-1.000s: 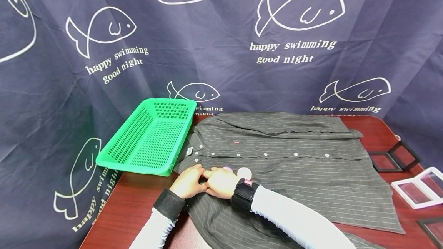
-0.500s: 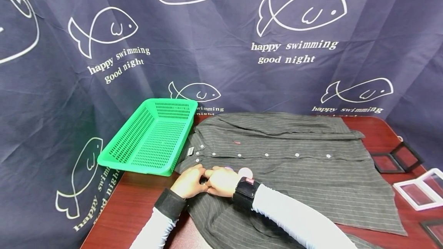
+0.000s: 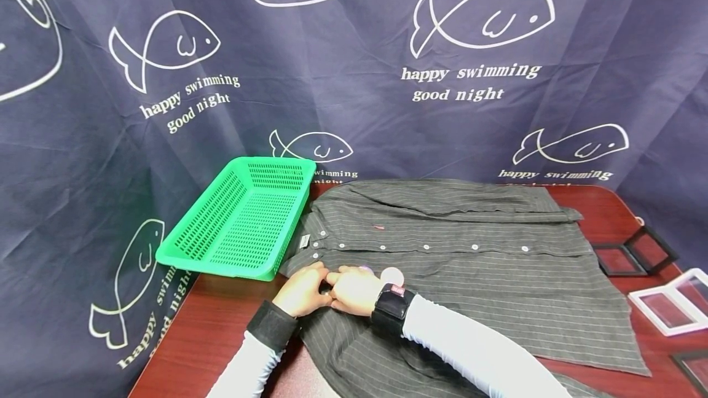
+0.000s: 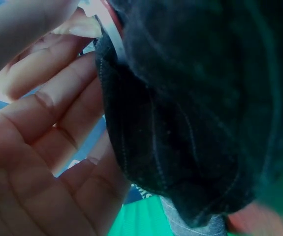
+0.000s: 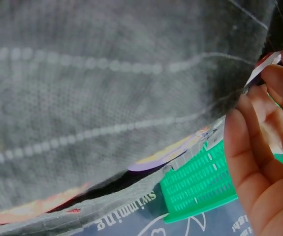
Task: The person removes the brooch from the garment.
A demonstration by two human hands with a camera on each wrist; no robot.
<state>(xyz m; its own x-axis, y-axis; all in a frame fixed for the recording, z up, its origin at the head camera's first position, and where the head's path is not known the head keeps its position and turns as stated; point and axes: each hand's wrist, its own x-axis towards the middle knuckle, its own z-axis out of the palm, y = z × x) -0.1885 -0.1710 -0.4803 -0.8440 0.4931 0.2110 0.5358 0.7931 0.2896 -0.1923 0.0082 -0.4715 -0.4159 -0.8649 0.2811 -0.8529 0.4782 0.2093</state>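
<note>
A dark grey pin-striped shirt (image 3: 453, 281) with white buttons lies spread on the table, collar toward the basket. Near its collar, my left hand (image 3: 302, 290) and right hand (image 3: 354, 290) meet, fingertips together over the cloth. In the left wrist view, the left hand's thumb and fingers (image 4: 57, 93) pinch the edge of lifted cloth beside a thin white-edged piece (image 4: 112, 32) with some red behind it. From the other side, the right fingers (image 5: 244, 132) pinch the same spot. What the white-edged piece is, I cannot tell. A round pink disc (image 3: 391, 276) rests on the shirt by the right wrist.
A green plastic basket (image 3: 276, 255) stands left of the shirt. On the right lie a black hinged frame (image 3: 619, 261), a white frame (image 3: 641, 300) and a dark frame (image 3: 686, 364). A purple-rimmed disc (image 5: 168, 155) also sits on the shirt. Behind hangs a printed blue curtain (image 3: 354, 78).
</note>
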